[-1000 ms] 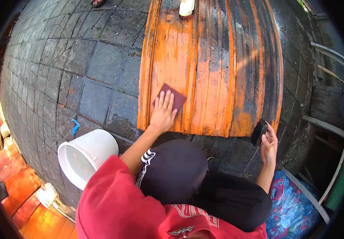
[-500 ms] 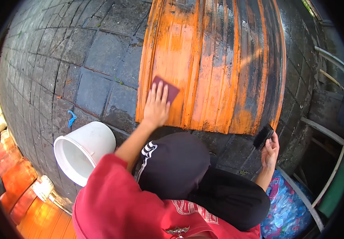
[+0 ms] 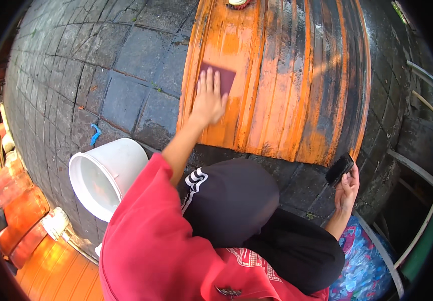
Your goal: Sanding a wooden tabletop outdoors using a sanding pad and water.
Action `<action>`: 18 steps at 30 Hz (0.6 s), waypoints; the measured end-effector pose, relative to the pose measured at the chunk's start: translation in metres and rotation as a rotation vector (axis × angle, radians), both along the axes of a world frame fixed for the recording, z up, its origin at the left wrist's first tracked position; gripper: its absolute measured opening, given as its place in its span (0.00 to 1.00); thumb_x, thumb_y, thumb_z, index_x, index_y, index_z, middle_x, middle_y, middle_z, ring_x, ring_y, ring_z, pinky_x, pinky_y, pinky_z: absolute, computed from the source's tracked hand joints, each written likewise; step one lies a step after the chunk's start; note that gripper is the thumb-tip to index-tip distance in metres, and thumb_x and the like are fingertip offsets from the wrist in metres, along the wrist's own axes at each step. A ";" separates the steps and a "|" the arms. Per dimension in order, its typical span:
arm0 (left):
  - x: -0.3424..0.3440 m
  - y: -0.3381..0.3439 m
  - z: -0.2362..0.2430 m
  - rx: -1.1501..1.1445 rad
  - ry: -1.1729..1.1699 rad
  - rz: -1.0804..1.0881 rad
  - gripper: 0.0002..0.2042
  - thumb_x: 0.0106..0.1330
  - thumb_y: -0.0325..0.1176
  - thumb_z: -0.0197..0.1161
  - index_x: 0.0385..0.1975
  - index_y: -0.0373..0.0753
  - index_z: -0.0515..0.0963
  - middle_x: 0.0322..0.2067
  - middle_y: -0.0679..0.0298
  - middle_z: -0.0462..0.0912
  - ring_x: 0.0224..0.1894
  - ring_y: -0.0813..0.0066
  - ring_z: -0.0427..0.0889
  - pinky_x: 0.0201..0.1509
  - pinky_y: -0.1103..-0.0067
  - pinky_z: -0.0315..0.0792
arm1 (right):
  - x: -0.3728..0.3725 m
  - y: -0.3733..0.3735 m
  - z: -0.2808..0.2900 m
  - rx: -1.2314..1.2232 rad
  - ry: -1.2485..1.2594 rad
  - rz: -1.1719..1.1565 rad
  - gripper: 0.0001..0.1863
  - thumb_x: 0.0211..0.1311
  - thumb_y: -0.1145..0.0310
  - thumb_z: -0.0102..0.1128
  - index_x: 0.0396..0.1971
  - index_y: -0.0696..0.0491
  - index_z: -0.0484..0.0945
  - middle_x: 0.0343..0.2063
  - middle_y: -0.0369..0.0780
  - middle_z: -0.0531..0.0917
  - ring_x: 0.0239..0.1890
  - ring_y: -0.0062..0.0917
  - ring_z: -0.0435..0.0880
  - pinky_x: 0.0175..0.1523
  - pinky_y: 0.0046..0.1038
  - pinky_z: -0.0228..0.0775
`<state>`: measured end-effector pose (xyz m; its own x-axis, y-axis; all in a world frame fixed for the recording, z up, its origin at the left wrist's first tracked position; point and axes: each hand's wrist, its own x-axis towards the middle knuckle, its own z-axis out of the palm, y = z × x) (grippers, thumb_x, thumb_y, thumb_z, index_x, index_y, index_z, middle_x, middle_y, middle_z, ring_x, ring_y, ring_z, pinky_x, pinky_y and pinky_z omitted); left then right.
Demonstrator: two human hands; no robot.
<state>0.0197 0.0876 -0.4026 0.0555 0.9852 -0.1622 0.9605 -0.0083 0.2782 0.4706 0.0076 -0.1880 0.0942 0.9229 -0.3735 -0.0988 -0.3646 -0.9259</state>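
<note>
My left hand point(image 3: 209, 102) lies flat, fingers stretched, on a thin maroon square scouring pad point(image 3: 228, 78), pressing it against a ridged orange metal sheet point(image 3: 276, 118). The pad's lower part is hidden under the fingers. The sheet is bright orange on its left side and streaked black and grey on its right. In my right hand point(image 3: 348, 188) is a small black brush point(image 3: 339, 168), gripped at the sheet's near right corner. A round brush point(image 3: 238, 4) with red bristles and a white top sits at the sheet's far end, partly cut off by the picture's edge.
A white bucket point(image 3: 107, 173) lies tilted at the left, near a blue scrap point(image 3: 95, 134) on the dark paving point(image 3: 121, 103). A clear-blue bag point(image 3: 359, 261) and metal bars point(image 3: 414, 168) are at the right. Orange sheets point(image 3: 58, 271) lie at lower left.
My left hand and the pad have moved a little farther up the sheet. The view has shifted, bringing the round brush into sight. My right hand still holds the black brush.
</note>
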 end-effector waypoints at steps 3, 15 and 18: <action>0.013 -0.116 0.042 -0.277 0.008 0.001 0.38 0.74 0.46 0.45 0.73 0.26 0.41 0.74 0.40 0.37 0.76 0.39 0.36 0.78 0.55 0.39 | 0.005 -0.014 0.017 -0.007 -0.034 0.030 0.32 0.67 0.75 0.59 0.68 0.63 0.58 0.62 0.45 0.73 0.64 0.30 0.72 0.70 0.31 0.60; -0.037 0.054 -0.007 0.055 0.194 -0.124 0.38 0.75 0.52 0.38 0.73 0.27 0.42 0.74 0.40 0.39 0.77 0.43 0.39 0.79 0.61 0.39 | 0.008 -0.040 0.004 0.049 0.046 -0.024 0.35 0.65 0.76 0.61 0.69 0.63 0.57 0.60 0.45 0.74 0.61 0.27 0.74 0.68 0.27 0.60; 0.003 -0.131 0.015 -0.056 0.010 -0.142 0.38 0.73 0.52 0.44 0.73 0.28 0.47 0.74 0.41 0.42 0.77 0.44 0.40 0.78 0.57 0.39 | 0.019 -0.049 0.006 0.047 0.052 -0.032 0.35 0.66 0.76 0.60 0.70 0.62 0.56 0.60 0.45 0.74 0.63 0.28 0.73 0.70 0.28 0.58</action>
<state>0.0222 -0.0431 -0.3879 0.1912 0.9571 -0.2178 0.9537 -0.1286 0.2720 0.4899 -0.0415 -0.1824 0.1051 0.9364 -0.3349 -0.1582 -0.3168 -0.9352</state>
